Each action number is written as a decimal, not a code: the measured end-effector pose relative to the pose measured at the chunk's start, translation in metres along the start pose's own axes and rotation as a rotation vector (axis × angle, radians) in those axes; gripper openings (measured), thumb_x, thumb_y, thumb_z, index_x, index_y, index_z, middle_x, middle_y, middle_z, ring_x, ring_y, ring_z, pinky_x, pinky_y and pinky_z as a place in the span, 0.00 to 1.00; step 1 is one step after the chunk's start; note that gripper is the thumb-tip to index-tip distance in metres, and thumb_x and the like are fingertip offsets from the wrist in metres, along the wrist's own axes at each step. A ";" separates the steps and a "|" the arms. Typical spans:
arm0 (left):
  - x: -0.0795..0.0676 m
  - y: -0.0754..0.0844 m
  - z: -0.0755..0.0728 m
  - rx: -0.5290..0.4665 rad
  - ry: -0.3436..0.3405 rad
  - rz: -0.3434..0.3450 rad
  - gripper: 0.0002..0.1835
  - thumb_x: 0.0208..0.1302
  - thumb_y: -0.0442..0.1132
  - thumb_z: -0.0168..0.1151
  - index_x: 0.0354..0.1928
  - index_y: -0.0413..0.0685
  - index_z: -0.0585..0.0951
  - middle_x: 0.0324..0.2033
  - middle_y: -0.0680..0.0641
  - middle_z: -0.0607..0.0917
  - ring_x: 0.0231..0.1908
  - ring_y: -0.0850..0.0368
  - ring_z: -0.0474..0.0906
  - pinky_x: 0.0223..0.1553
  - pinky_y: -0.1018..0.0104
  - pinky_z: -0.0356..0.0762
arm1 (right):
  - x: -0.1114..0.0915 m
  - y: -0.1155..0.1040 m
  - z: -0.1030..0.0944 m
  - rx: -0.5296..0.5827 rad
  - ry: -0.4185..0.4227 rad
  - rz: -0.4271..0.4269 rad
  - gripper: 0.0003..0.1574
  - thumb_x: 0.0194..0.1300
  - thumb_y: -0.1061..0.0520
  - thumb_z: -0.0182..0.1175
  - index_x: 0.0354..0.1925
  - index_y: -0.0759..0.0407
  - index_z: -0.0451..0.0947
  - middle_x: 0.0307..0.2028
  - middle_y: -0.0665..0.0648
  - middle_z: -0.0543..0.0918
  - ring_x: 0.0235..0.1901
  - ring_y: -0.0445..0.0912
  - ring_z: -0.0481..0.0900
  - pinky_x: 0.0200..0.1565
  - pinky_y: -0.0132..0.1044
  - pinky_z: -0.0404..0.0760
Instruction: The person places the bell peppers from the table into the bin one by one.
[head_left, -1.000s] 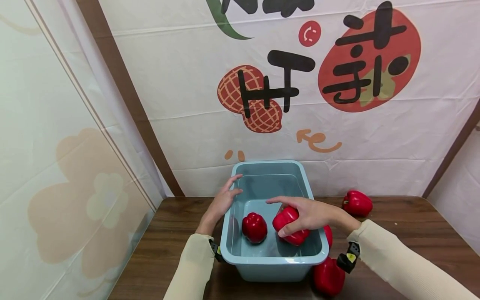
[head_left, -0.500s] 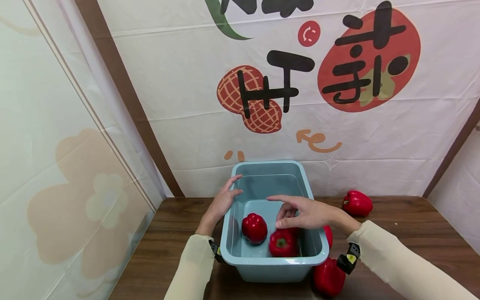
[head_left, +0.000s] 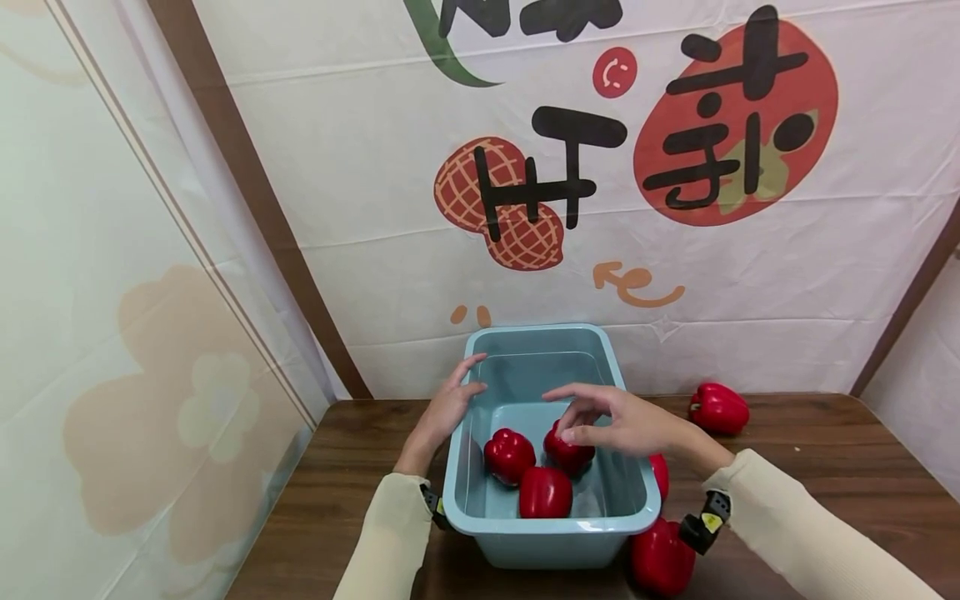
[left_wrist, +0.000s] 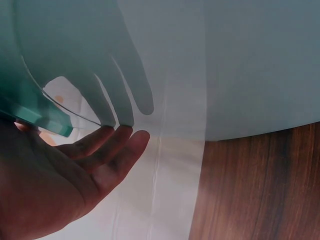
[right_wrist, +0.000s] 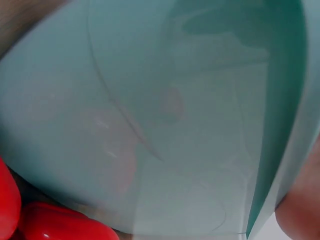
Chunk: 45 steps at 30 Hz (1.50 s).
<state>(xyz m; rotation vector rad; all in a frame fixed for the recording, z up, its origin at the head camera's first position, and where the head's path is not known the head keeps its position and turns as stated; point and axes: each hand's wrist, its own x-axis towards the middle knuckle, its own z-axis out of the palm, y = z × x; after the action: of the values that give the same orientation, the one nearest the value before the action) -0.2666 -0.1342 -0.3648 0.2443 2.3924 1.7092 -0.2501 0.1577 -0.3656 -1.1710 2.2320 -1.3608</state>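
Printed white cloth hangs behind the wooden table, meeting its far edge, and the blue tub reaches back close to that cloth. Wood shows on both sides of the tub, running out to the table's left edge and, more broadly, to the right. Inside, the tub's floor stays visible toward the far wall, because its three red peppers sit in the nearer half: the left pepper, the front pepper and the right pepper, grouped close together. Over the right pepper is the right hand, reaching in across the right rim, forefinger stretched out, other fingers loosely bent, grasping nothing; its thumb overlaps that pepper in the head view, but whether they touch I cannot tell. On the left rim rests the left hand, fingers spread and nearly straight along the outer wall, well apart from the peppers. Outside, the far pepper lies near the cloth, while the near pepper sits just beside the tub's front right corner.
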 end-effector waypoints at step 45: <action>0.002 -0.005 -0.001 -0.044 -0.016 0.014 0.29 0.74 0.40 0.44 0.76 0.53 0.58 0.76 0.38 0.51 0.67 0.35 0.60 0.62 0.38 0.67 | -0.084 0.031 -0.048 0.188 0.315 -0.220 0.20 0.68 0.75 0.44 0.55 0.74 0.72 0.48 0.60 0.84 0.47 0.44 0.84 0.49 0.34 0.82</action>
<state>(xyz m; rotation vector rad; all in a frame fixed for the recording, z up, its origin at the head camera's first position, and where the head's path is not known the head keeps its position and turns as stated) -0.2690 -0.1366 -0.3694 0.2680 2.3436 1.7573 -0.2408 0.2577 -0.3806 -1.2361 2.1596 -1.9157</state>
